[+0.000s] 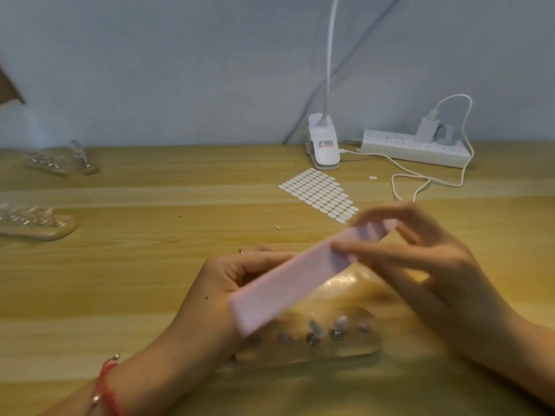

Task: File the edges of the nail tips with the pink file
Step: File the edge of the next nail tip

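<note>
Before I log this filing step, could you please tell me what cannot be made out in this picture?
Head view:
What the left hand holds: hidden behind the long pink file that the right hand pinches.
Grey nail tips on the clear plastic holder: blurred, partly behind the file.
Clear plastic tray: cut off by the left edge.
Label on the white clip lamp: too small.

matt pink file (288, 280), glossy clear plastic holder (345, 346), wood-grain table (150, 265)
</note>
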A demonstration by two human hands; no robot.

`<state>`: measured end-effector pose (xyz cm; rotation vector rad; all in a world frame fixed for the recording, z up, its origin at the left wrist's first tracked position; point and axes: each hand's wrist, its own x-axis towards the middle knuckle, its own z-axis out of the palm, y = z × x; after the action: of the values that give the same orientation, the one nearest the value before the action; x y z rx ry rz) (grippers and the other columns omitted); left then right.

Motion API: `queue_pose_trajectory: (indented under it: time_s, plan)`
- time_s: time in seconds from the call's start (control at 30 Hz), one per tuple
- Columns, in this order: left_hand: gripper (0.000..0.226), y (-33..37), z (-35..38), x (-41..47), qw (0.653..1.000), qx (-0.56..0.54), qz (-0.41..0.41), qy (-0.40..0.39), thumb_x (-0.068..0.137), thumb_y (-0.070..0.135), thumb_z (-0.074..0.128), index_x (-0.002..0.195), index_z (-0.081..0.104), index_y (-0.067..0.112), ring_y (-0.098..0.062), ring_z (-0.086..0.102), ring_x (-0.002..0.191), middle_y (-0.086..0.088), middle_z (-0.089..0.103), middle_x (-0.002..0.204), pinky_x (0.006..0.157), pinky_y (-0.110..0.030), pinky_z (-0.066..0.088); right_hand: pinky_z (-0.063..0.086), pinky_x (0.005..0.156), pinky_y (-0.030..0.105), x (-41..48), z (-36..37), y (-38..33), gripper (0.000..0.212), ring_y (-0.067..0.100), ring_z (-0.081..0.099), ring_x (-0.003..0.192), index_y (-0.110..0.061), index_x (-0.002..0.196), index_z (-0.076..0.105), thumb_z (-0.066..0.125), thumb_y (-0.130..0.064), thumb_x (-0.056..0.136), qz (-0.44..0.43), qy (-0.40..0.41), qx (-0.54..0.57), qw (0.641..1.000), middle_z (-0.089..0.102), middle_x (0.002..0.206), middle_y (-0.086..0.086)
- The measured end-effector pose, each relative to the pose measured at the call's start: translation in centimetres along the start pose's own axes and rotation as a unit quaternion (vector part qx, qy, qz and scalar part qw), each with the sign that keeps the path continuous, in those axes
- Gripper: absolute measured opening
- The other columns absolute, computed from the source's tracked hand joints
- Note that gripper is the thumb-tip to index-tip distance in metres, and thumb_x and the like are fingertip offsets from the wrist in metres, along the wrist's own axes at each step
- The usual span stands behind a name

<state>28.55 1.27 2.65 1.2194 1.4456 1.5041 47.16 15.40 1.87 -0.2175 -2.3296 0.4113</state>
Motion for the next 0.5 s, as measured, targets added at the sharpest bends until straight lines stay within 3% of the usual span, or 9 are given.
queue_pose_trajectory:
  time_s: [0.07,0.23,0.3,0.37,0.43,0.5]
  plan:
    - [0.016,0.0,0.1,-0.1,1.000,0.004,-0.003,0.015,0.059,0.039,0.076,0.074,0.077,0.042,0.001,0.064,0.060,0.011,0.073,0.075,0.047,-0.014,0.047,0.051,0.087,0.046,0.3,-0.5,0.3,0.030,0.018,0.055,0.113,-0.029,0.119,0.062,0.052,-0.021,0.092,0.019,0.025,-0.007,0.999,0.056,0.116,0.008]
    - [0.025,0.6,0.2,-0.1,0.998,-0.047,-0.040,-0.013,0.051,0.024,0.089,0.067,0.077,0.040,-0.003,0.063,0.047,0.007,0.073,0.067,0.041,-0.012,0.046,0.048,0.090,0.044,-0.1,0.3,-0.1,0.031,0.027,0.055,0.113,-0.028,0.120,0.066,0.052,-0.017,0.094,-0.034,0.002,0.002,0.999,0.056,0.118,0.005]
    - [0.023,0.6,0.2,-0.1,0.999,-0.022,-0.023,0.007,0.051,0.029,0.082,0.065,0.075,0.045,0.005,0.060,0.049,0.013,0.070,0.060,0.045,-0.009,0.043,0.049,0.090,0.047,0.1,-0.4,0.4,0.030,0.021,0.054,0.116,-0.030,0.118,0.065,0.053,-0.019,0.093,0.000,0.023,-0.011,1.000,0.055,0.119,0.004]
    - [0.019,0.8,0.3,-0.2,0.998,-0.039,-0.041,-0.004,0.055,0.032,0.085,0.066,0.076,0.044,0.002,0.059,0.045,0.008,0.069,0.057,0.042,-0.011,0.043,0.049,0.091,0.047,0.1,-0.2,0.1,0.030,0.024,0.054,0.116,-0.030,0.118,0.067,0.054,-0.018,0.094,-0.013,0.019,-0.003,1.000,0.055,0.119,0.005]
    - [0.021,1.2,0.2,-0.3,0.995,-0.068,-0.069,-0.035,0.055,0.025,0.081,0.072,0.078,0.037,-0.006,0.058,0.038,0.000,0.070,0.057,0.036,-0.014,0.042,0.047,0.093,0.043,-0.1,0.6,-0.3,0.029,0.029,0.055,0.114,-0.027,0.119,0.066,0.054,-0.016,0.095,-0.054,0.000,0.007,0.998,0.056,0.119,0.007]
    - [0.035,1.2,0.2,-0.2,0.997,-0.045,-0.060,-0.023,0.052,0.010,0.087,0.072,0.078,0.037,-0.002,0.053,0.036,0.004,0.067,0.053,0.035,-0.011,0.039,0.048,0.092,0.042,-0.1,0.3,0.0,0.028,0.026,0.055,0.115,-0.027,0.117,0.065,0.054,-0.015,0.095,-0.037,0.011,-0.002,0.999,0.056,0.118,0.007]
